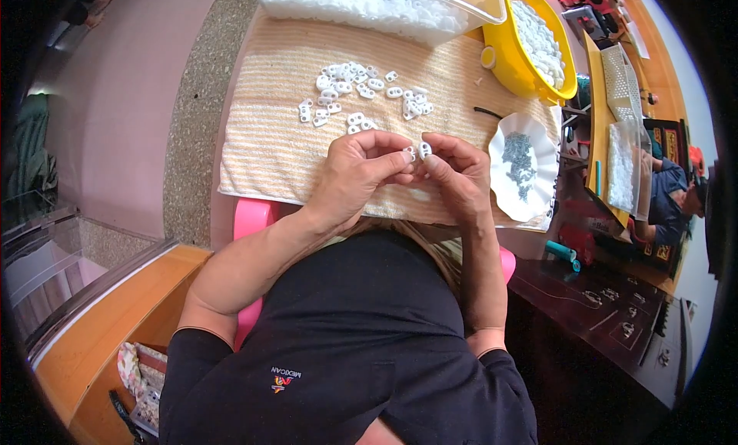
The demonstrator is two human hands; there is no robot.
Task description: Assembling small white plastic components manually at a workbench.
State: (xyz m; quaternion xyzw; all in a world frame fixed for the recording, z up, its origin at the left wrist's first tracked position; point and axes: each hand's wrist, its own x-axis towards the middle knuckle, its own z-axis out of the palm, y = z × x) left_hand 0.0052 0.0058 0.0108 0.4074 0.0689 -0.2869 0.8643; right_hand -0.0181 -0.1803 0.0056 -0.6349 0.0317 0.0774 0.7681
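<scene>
Over the near edge of the striped towel (265, 153), my two hands meet. My left hand (350, 172) pinches a small white plastic piece with holes (410, 153) between thumb and forefinger. Right beside it, my right hand (465, 172) grips an oval white plastic piece with two holes (425, 150). Whether the two pieces touch is too small to tell. Just beyond my fingers lie more white two-holed pieces (355, 120), with a larger scatter (344, 77) farther off and a small heap (416, 103) to its right.
Beyond the towel stand a clear bin (480, 8) of white pieces and a yellow tub (503, 56), also filled. A white fluted dish (503, 195) at right holds small dark bits. A black strip (487, 112) lies near it. Far right, a person (670, 203) sits by another table.
</scene>
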